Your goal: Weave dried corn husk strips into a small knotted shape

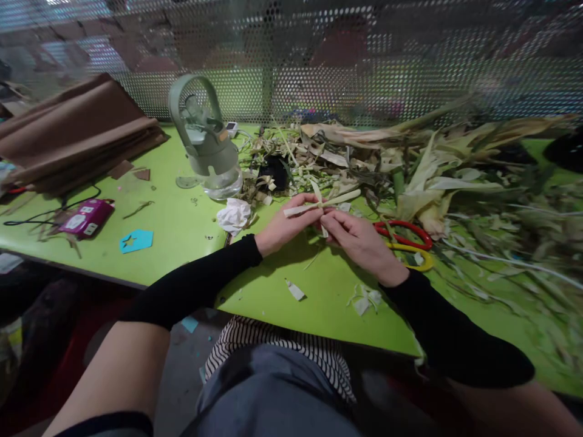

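Observation:
Pale strips of corn husk (342,198) cross one another between my two hands, above the green table. My left hand (291,223) pinches the crossed strips from the left, its thumb lying along one strip. From the right, my right hand (357,238) has thumb and forefinger closed at the crossing point, where a short end hangs down. The fingertips of both hands meet there and partly hide the crossing. Scissors with red and yellow handles (412,235) lie just right of my right hand, their blades hidden. A crumpled white paper (235,216) sits left of my left hand.
Corn husks (423,176) and shreds heap along the back and right of the green table (182,240). A water bottle (209,145) stands behind the paper. Folded brown paper (77,133), a purple device (87,218) with a cord and a blue cutout (136,241) lie left.

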The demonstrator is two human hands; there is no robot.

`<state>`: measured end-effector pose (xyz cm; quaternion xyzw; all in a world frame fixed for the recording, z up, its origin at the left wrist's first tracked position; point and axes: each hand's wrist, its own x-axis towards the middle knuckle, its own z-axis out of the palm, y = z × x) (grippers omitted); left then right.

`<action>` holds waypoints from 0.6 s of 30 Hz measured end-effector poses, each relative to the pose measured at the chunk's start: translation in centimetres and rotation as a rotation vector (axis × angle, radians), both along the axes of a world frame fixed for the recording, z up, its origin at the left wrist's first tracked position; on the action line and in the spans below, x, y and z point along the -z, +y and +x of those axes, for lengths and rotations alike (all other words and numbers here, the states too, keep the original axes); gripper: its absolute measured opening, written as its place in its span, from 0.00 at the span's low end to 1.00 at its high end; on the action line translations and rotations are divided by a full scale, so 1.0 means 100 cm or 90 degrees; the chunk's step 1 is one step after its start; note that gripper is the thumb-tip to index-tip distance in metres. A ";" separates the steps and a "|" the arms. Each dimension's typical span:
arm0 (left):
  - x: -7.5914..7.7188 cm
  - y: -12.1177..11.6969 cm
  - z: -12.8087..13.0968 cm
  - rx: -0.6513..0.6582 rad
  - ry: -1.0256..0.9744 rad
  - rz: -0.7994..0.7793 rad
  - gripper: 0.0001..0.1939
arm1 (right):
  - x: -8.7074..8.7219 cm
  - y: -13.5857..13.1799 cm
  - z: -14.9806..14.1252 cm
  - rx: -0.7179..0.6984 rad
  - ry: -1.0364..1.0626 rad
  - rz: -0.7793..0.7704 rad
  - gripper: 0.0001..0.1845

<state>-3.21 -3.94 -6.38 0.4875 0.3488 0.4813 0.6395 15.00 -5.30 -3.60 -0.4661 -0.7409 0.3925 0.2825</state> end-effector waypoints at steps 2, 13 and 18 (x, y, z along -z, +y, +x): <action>-0.003 -0.001 0.000 -0.008 0.021 -0.003 0.09 | -0.002 -0.003 -0.003 -0.015 0.008 0.024 0.29; -0.006 0.004 -0.004 0.034 0.051 -0.022 0.10 | 0.003 -0.009 -0.010 -0.073 -0.022 0.089 0.23; -0.007 0.008 -0.007 0.057 -0.029 -0.103 0.05 | 0.003 -0.006 -0.007 -0.021 -0.002 0.025 0.30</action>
